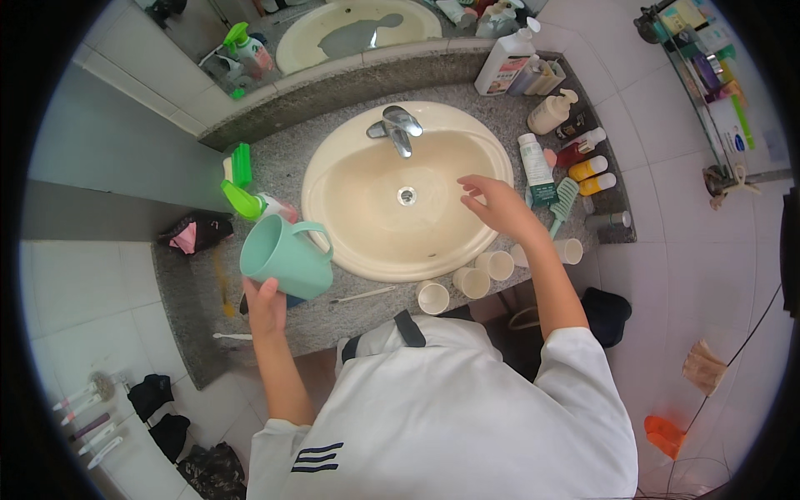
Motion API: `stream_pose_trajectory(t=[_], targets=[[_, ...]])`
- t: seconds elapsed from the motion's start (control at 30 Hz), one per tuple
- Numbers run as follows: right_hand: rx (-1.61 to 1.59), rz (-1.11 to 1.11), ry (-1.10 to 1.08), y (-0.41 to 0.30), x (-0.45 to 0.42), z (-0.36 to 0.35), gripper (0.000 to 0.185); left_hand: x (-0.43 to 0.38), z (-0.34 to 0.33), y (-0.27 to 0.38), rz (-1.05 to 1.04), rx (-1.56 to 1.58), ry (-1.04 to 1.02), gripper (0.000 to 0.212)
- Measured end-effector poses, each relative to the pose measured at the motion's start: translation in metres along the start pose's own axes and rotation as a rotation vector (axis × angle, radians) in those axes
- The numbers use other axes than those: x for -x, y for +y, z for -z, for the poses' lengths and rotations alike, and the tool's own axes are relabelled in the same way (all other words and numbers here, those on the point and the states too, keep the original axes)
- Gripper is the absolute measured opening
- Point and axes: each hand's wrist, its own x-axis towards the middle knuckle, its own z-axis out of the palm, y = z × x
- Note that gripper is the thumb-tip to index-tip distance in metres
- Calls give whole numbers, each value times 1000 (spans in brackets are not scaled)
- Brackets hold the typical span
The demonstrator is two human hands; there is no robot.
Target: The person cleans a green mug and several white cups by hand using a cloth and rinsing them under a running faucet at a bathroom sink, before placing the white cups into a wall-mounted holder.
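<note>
My left hand (267, 304) grips a mint-green plastic jug (299, 259) from below, over the left side of the counter. The jug is tilted, its mouth towards the upper left and its handle towards the basin. Over the right side of the cream oval washbasin (369, 212), my right hand (495, 203) hangs with curled, parted fingers and holds nothing. A chrome faucet (398, 130) stands at the basin's back, above a metal drain (407, 196). Several small off-white cups (471, 283) line the front right edge; my right forearm partly covers one.
A toothbrush (362, 295) lies before the basin. Behind the jug stands a green-topped spray bottle (250, 203). On the right are a white tube (537, 169), a green hairbrush (565, 200), a pump bottle (552, 112) and several other bottles. A mirror (250, 31) borders the back.
</note>
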Motion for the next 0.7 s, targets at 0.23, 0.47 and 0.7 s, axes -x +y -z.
stream_pose_trajectory(t=[0.23, 0.47, 0.7], targets=[[340, -74, -371, 115, -93, -117, 32, -24, -25, -35, 141, 143, 4, 78], [275, 135, -372, 44, -71, -109, 33, -34, 0, -45, 183, 133, 37, 72], [283, 269, -522, -4, 57, -102, 22, -54, 3, -51, 250, 215, -6, 76]])
